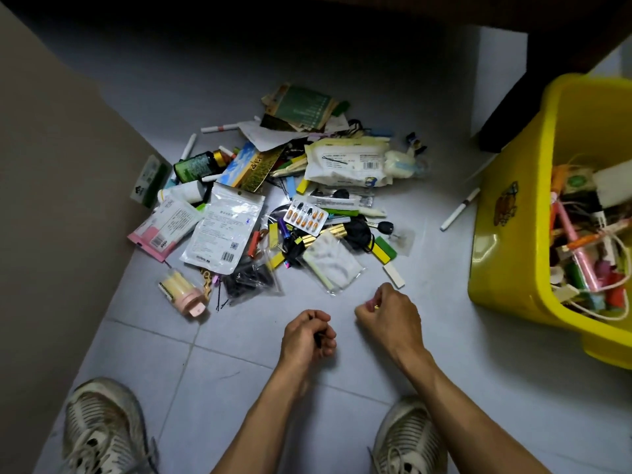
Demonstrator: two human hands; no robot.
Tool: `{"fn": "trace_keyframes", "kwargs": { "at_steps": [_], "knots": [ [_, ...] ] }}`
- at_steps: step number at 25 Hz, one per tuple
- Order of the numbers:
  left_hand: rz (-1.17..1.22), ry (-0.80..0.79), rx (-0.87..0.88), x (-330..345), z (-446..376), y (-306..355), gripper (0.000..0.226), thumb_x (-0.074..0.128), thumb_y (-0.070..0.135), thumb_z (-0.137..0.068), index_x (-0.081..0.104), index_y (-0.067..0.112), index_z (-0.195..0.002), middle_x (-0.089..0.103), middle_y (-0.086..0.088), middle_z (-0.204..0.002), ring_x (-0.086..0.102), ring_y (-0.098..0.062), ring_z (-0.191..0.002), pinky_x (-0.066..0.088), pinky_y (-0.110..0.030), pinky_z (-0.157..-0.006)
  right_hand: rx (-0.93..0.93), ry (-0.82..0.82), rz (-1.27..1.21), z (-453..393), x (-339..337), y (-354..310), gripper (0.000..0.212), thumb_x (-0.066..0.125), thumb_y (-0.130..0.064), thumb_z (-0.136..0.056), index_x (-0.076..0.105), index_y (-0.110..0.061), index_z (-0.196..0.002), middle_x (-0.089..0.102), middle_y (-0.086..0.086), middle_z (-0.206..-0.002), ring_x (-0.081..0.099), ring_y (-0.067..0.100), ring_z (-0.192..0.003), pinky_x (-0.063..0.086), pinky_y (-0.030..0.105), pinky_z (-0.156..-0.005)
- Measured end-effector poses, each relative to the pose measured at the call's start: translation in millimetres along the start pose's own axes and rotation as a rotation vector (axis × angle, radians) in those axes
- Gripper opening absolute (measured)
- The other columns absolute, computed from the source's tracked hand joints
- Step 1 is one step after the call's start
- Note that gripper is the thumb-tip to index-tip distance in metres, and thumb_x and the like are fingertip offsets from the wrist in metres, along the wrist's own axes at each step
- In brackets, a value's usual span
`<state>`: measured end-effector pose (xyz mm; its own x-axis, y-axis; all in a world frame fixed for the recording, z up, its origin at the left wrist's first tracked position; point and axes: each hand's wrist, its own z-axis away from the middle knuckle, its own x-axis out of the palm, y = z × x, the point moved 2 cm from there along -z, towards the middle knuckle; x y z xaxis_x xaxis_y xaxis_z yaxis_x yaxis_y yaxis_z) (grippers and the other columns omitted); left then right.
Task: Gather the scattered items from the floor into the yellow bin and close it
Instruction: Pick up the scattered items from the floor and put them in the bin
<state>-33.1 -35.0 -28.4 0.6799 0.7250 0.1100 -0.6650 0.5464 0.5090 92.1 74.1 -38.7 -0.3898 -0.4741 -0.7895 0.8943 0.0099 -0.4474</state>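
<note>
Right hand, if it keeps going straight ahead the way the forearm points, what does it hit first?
Probably the clear plastic bag at the pile's near edge, just beyond the right hand. The small white block lies close beside that line; depth is uncertain.

Yellow bin (513,234) cut off at right edge
</note>
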Motion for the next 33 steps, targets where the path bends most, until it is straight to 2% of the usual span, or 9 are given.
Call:
{"fn": "trace_keyframes", "kwargs": {
  "at_steps": [4,9,12,16,18,21,25,30,33],
  "knots": [
    [-0.004,0.008,0.002,14,2,6,0.019,0.042,-0.006,-0.090,0.056,0.006,-0.084,0.056,-0.009,-0.054,0.049,-0.017,-0.042,0.039,-0.021,-0.041,0.034,0.227,-0.051,-30,-38,14,0.020,0.062,-0.031,-0.076,0.052,-0.013,-0.078,0.054,0.006,-0.085,0.055,0.033,-0.068,0.044,0.033,-0.061],
    [-0.077,-0.005,0.014,30,7,13,0.017,0.045,-0.004,-0.090,0.059,0.006,-0.087,0.057,-0.008,-0.055,0.050,-0.018,-0.047,0.041,-0.023,-0.044,-0.003,0.021,0.100,-50,-33,18,0.021,0.053,-0.028,-0.086,0.046,-0.010,-0.096,0.054,0.013,-0.100,0.058,0.038,-0.082,0.049,0.041,-0.069],
    [-0.077,-0.005,0.028,31,3,21,0.018,0.046,-0.005,-0.089,0.059,0.006,-0.086,0.056,-0.008,-0.056,0.049,-0.017,-0.046,0.040,-0.022,-0.043,-0.054,0.027,0.116,-44,-21,24,0.019,0.051,-0.028,-0.094,0.043,-0.013,-0.102,0.055,0.013,-0.107,0.060,0.039,-0.086,0.048,0.042,-0.070],
    [-0.075,0.014,0.030,30,-5,27,0.018,0.047,-0.006,-0.089,0.059,0.007,-0.086,0.056,-0.007,-0.055,0.049,-0.017,-0.047,0.041,-0.022,-0.043,-0.089,0.113,-0.007,-58,-32,16,0.019,0.049,-0.023,-0.094,0.046,-0.015,-0.111,0.062,0.012,-0.110,0.061,0.038,-0.089,0.049,0.040,-0.072],
    [-0.067,0.017,0.034,32,-6,29,0.018,0.047,-0.006,-0.089,0.060,0.007,-0.086,0.056,-0.007,-0.056,0.049,-0.017,-0.047,0.041,-0.023,-0.043,-0.107,0.121,0.005,-71,-35,5,0.027,0.052,-0.026,-0.094,0.047,-0.014,-0.117,0.062,0.013,-0.115,0.061,0.038,-0.094,0.049,0.041,-0.075],
    [-0.055,-0.001,0.049,34,-7,35,0.018,0.048,-0.006,-0.089,0.060,0.007,-0.085,0.056,-0.008,-0.056,0.049,-0.016,-0.046,0.040,-0.022,-0.043,-0.111,0.019,0.113,-81,-29,-5,0.043,0.057,-0.037,-0.092,0.045,-0.013,-0.126,0.059,0.012,-0.121,0.060,0.037,-0.104,0.048,0.040,-0.080],
    [-0.057,0.013,0.064,32,-12,41,0.018,0.048,-0.005,-0.089,0.060,0.007,-0.085,0.055,-0.008,-0.057,0.048,-0.016,-0.048,0.039,-0.023,-0.044,-0.134,0.046,0.213,-82,-20,-9,0.033,0.054,-0.039,-0.092,0.051,-0.014,-0.114,0.063,0.011,-0.110,0.063,0.036,-0.095,0.046,0.037,-0.072],
    [-0.055,0.018,0.058,31,-14,34,0.016,0.048,-0.004,-0.089,0.060,0.007,-0.086,0.056,-0.006,-0.055,0.049,-0.015,-0.047,0.040,-0.023,-0.043,0.034,0.264,0.016,-56,-50,21,0.038,0.061,-0.048,-0.078,0.057,-0.012,-0.088,0.068,0.012,-0.083,0.062,0.037,-0.074,0.041,0.034,-0.059],
    [-0.067,0.010,0.031,38,-15,24,0.015,0.049,-0.003,-0.089,0.060,0.007,-0.088,0.056,-0.005,-0.054,0.049,-0.016,-0.047,0.040,-0.023,-0.043,0.059,0.195,0.071,-38,-40,42,0.038,0.061,-0.048,-0.080,0.055,-0.013,-0.092,0.067,0.011,-0.091,0.063,0.038,-0.081,0.040,0.035,-0.062]
  ]
}}
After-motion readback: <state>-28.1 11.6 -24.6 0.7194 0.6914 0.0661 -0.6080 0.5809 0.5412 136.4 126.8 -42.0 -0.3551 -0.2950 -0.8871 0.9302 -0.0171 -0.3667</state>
